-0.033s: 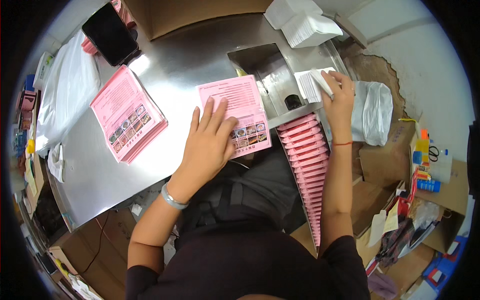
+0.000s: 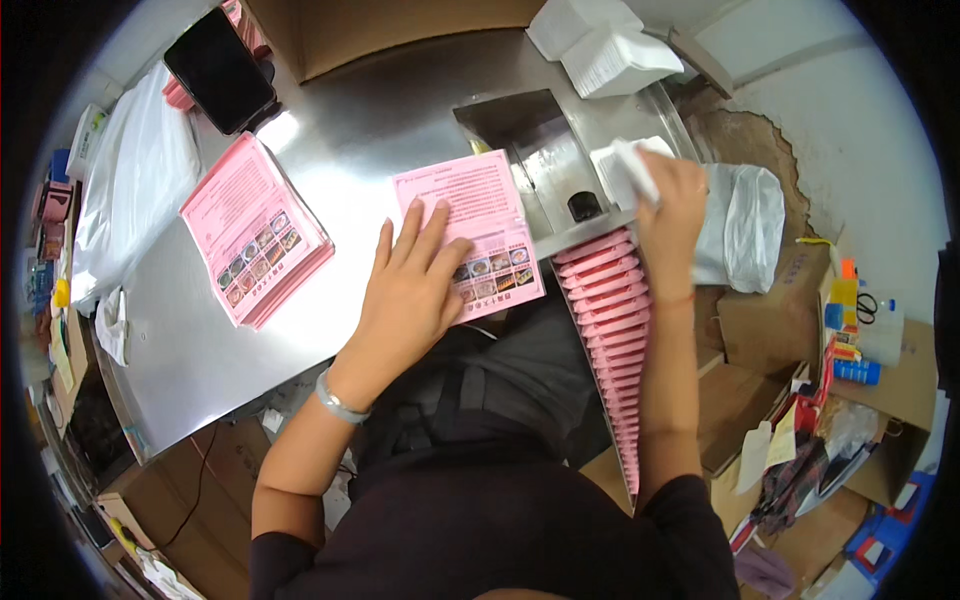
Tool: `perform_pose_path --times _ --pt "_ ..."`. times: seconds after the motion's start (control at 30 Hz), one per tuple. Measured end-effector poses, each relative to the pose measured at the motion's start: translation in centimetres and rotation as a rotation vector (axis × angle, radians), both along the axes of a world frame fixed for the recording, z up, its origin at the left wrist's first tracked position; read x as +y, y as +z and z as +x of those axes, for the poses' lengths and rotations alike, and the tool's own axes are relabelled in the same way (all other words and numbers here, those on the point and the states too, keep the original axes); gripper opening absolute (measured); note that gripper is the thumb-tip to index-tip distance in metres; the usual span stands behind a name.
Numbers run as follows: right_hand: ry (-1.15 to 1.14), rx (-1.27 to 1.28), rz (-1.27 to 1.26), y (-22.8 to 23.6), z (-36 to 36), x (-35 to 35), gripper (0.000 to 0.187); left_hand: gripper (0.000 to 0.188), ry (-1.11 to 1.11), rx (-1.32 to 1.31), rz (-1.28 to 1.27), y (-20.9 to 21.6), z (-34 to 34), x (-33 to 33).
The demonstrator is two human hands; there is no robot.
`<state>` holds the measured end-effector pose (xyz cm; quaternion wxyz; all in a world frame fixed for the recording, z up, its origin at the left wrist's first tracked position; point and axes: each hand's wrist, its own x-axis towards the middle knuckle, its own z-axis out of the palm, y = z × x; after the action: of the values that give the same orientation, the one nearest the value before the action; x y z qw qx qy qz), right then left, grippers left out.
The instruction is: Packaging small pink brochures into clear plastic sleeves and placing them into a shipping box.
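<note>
Right hand (image 2: 672, 195) slightly nearer the body than before, grip pinched on folded white paper (image 2: 637, 172) at a white stack (image 2: 655, 144), left hand (image 2: 418, 262) flat (gripping nothing) on a pink leaflet (image 2: 465, 185) at the desk (image 2: 360, 130) edge.

No clearly legible wording, just small print (image 2: 462, 188) on pink sheets (image 2: 488, 220)

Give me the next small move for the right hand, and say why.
Probably carry the white paper left to the pink sheet: the right hand seems to grip that paper, while the left hand lies on the sheet, apparently steadying it.
</note>
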<state>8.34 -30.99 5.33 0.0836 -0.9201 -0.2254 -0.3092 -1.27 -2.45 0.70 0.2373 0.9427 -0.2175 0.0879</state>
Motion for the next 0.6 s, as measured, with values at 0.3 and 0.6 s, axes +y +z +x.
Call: perform_pose_path --times 0.3,0.6 --pt "0.337 0.226 0.037 -3.6 -3.1 13.2 0.034 0.035 0.187 -0.032 -0.035 0.2 1.0 1.7" --pt "-0.065 0.056 0.224 -3.4 -0.3 1.6 0.022 0.054 0.104 -0.016 0.076 1.2 0.3 0.9"
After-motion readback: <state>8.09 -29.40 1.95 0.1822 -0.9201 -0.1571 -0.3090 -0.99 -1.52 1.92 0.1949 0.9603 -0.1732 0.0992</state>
